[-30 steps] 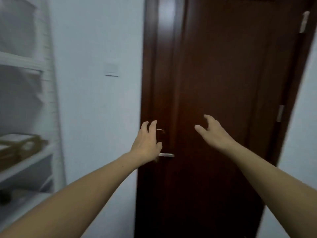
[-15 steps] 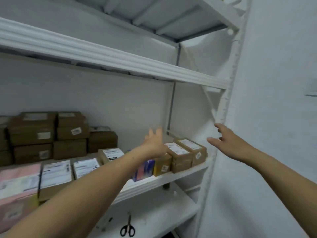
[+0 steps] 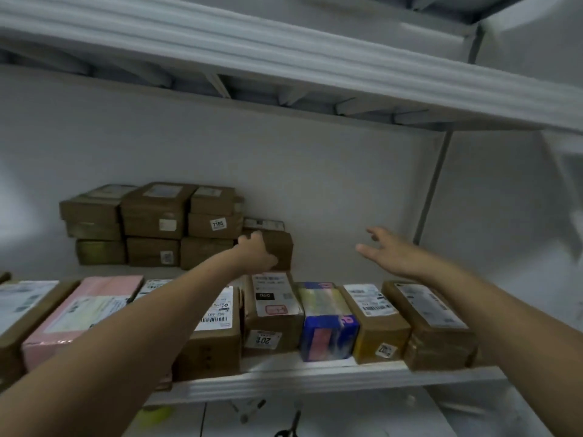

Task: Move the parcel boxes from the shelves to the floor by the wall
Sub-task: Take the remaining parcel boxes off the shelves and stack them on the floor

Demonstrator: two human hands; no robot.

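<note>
White middle shelf (image 3: pixel 315 384) carried a front row of parcels side by side: pink parcel (image 3: pixel 85 313), brown box marked 201 (image 3: pixel 273 320), blue box (image 3: pixel 328 329), yellow-brown box (image 3: pixel 373 326), end brown box (image 3: pixel 438 332). Behind, against the wall, stood a stack of brown boxes (image 3: pixel 151 225), with a lone brown box (image 3: pixel 282 247) just right of it. Lower shelf (image 3: pixel 362 417) held scissors (image 3: pixel 288 432).
</note>
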